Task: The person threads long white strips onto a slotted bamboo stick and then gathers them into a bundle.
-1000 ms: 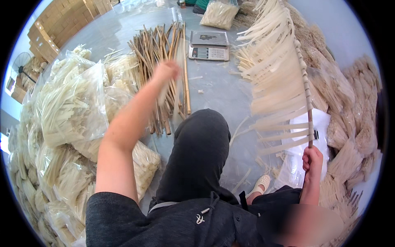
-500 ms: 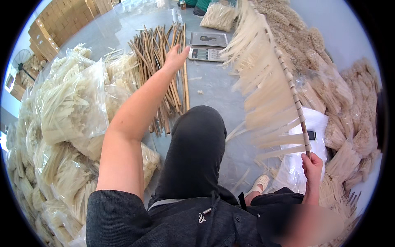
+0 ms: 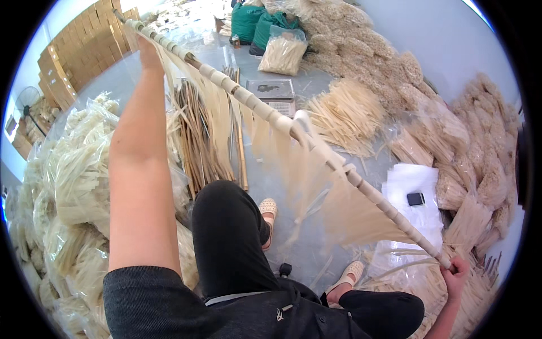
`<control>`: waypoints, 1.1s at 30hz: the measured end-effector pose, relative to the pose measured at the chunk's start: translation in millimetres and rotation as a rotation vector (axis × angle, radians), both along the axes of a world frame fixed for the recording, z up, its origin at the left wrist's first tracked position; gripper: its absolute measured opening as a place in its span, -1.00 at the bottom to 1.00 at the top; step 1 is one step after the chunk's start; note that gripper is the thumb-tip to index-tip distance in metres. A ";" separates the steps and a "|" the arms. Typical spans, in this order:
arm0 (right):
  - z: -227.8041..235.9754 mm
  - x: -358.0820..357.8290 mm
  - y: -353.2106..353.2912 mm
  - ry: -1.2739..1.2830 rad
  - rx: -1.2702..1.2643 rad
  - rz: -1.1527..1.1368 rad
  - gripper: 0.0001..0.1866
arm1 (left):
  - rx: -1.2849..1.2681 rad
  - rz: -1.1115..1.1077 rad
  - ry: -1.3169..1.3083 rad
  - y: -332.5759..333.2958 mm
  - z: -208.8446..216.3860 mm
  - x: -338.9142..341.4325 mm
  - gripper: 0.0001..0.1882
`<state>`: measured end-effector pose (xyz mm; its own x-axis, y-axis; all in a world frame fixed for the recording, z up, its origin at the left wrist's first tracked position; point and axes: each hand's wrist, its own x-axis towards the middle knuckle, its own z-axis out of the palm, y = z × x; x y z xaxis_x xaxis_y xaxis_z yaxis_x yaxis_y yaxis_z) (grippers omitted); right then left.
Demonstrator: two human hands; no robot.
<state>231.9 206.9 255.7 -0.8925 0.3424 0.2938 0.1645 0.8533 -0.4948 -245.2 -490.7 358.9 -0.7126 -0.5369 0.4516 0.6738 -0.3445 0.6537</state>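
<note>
A long thin stick wrapped with pale bands slants across me from the far left to the near right. Long, flat cream strips hang from it in a fringe, partly smeared by motion. My right hand is closed around its near end. At the far end my left hand, on an outstretched arm, meets the underside of the stick; its fingers are hidden behind the stick and strips. Behind the fringe, a bundle of brown sticks lies on the floor, partly covered.
Beyond the stick are a scale, a bag of pale pieces and green sacks. Loose strips lie right of the scale. Plastic-wrapped strips are heaped left. A phone rests on white sheeting. Fibre bundles line the wall.
The fringed stick has swung from the right across to the left. My left hand, earlier open above the brown sticks, has moved left to its far end. My right hand has shifted lower.
</note>
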 end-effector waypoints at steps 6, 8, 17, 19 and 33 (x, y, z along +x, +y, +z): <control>-27.5 -9.2 24.4 0.029 0.160 0.104 -0.77 | -0.034 0.041 -0.029 -33.0 -7.1 -8.0 -0.60; -53.0 -29.0 57.0 -0.049 0.122 0.124 -0.77 | -0.164 0.192 -0.123 -54.8 -16.0 -33.6 -0.63; -58.9 -140.1 -2.0 -0.261 0.099 0.198 -0.90 | -0.456 0.387 -0.393 66.6 -89.4 -93.2 -0.35; -85.1 -157.1 5.0 -0.313 0.163 0.192 -0.92 | -0.251 0.006 -0.444 95.9 -147.3 -94.5 -0.37; -227.0 -215.4 0.7 0.276 0.177 -0.315 -0.54 | -0.224 -0.171 -0.732 105.0 -410.2 -78.3 -0.60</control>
<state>16.5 207.6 28.7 -0.6328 0.5073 0.5850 0.3117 0.8585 -0.4072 -323.5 -385.6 -51.2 -0.9353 -0.3446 -0.0807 -0.0063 -0.2118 0.9773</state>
